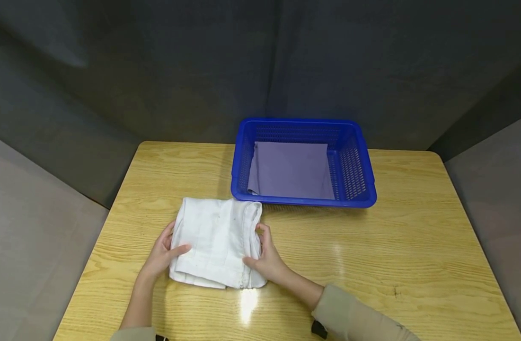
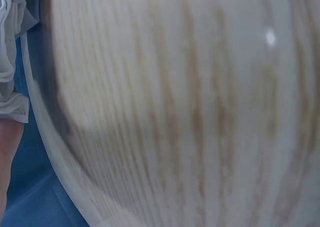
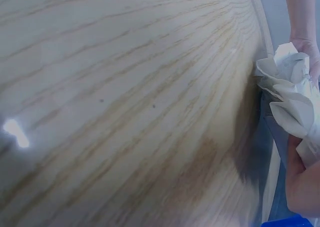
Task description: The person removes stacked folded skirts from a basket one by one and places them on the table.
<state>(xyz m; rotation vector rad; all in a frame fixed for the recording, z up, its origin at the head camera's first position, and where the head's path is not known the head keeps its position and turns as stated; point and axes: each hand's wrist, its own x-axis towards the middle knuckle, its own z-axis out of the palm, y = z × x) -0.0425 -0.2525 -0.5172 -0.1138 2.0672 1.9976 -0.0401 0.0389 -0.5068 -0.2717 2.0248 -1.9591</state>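
A folded white garment (image 1: 213, 241), with stitched seams and layered edges, is held level in front of the basket, at the left of the table. My left hand (image 1: 160, 253) grips its left edge, the thumb lying on top and the other fingers tucked beneath. On the opposite side, my right hand (image 1: 269, 260) pinches the thick folded edge between thumb and fingers. The right wrist view shows the garment's loose layers (image 3: 292, 102) edge-on above the tabletop, a hand at each end. Only a strip of white cloth (image 2: 7, 52) shows in the left wrist view.
A blue plastic basket (image 1: 304, 202) with slotted walls stands at the back of the wooden table (image 1: 396, 246). A folded purple cloth (image 1: 292, 170) lies flat inside it. The garment's far right corner overlaps the basket's near left corner in the head view. Dark curtains (image 1: 179, 71) hang behind.
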